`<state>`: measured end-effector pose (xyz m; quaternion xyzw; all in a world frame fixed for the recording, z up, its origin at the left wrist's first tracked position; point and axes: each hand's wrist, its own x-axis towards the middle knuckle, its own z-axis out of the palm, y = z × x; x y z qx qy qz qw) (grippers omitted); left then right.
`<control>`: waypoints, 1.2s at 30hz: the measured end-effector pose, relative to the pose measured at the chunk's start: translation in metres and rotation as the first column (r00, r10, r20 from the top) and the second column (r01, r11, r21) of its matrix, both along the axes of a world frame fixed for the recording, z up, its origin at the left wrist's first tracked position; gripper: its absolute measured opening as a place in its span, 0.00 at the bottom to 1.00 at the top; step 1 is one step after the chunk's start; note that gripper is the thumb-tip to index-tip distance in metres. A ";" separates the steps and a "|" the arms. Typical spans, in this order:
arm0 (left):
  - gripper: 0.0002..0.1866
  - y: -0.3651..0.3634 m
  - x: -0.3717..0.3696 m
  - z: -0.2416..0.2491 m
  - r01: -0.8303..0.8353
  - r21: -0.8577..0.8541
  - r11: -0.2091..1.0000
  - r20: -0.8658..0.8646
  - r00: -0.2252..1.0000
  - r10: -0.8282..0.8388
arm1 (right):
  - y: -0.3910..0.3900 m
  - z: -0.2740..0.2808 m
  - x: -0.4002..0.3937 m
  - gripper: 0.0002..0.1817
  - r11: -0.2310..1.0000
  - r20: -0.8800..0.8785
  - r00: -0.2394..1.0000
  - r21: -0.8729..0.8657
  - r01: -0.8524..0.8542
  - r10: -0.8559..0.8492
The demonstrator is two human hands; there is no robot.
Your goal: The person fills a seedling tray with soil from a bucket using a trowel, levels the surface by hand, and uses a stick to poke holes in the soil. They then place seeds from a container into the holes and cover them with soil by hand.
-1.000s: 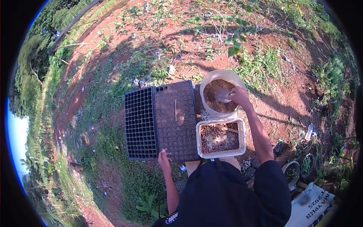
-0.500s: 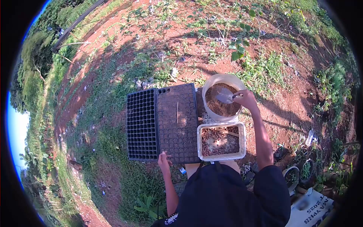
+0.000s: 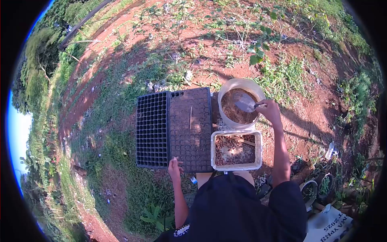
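Observation:
My right hand [image 3: 269, 111] is closed around the handle of a trowel [image 3: 245, 103], whose metal blade lies against the brown soil [image 3: 234, 113] inside a round whitish bucket [image 3: 226, 89]. At the near edge of a soil-filled seedling tray [image 3: 183, 141], my left hand [image 3: 174, 168] rests with its fingers loosely apart and nothing visible in them. A thin stick [image 3: 190, 117] lies on that tray's soil. Left of it, a black seedling tray [image 3: 152, 129] has bare cells. Close below the bucket, a pale rectangular basket [image 3: 258, 150] holds many brown seeds [image 3: 223, 150] and a flat wooden strip [image 3: 243, 140].
Grass and red earth [image 3: 296, 101] surround the work spot, with leafy plants [image 3: 256, 52] beyond the bucket. Plant pots [image 3: 309, 190] and a printed white sack [image 3: 331, 228] lie at lower right. A clear plastic bottle [image 3: 330, 150] is on the ground.
My right hand and the trowel have shifted slightly right and nearer to me, the blade still in the bucket. My left hand stays by the tray edge. The whole view has shifted slightly.

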<state>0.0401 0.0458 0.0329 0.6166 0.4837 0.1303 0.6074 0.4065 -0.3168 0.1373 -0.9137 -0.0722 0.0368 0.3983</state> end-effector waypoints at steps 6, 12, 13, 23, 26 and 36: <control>0.19 0.004 0.012 0.007 0.028 -0.003 1.000 0.033 0.999 -0.028 | -0.007 0.007 0.000 0.17 0.999 0.010 0.999 0.002 -0.041 0.041; 0.19 0.012 0.026 0.019 0.091 -0.016 0.996 0.070 0.994 -0.089 | -0.008 0.031 -0.013 0.18 0.999 -0.050 0.998 -0.030 -0.029 0.028; 0.20 0.017 0.029 0.021 0.112 -0.025 0.993 0.085 0.990 -0.109 | -0.006 0.034 -0.017 0.18 0.999 0.005 0.999 0.016 -0.050 0.050; 0.20 0.096 0.092 0.031 0.242 -0.015 0.970 0.153 0.959 -0.237 | 0.087 0.096 -0.041 0.19 0.988 -0.168 0.981 0.138 -0.069 0.092; 0.20 0.131 0.122 0.034 0.313 -0.042 0.949 0.215 0.930 -0.297 | 0.129 0.079 -0.046 0.18 0.961 -0.166 0.979 0.268 -0.070 0.118; 0.22 0.208 0.234 0.037 0.544 -0.103 0.832 0.274 0.820 -0.502 | 0.257 0.018 -0.062 0.21 0.972 -0.250 0.961 0.227 -0.057 0.115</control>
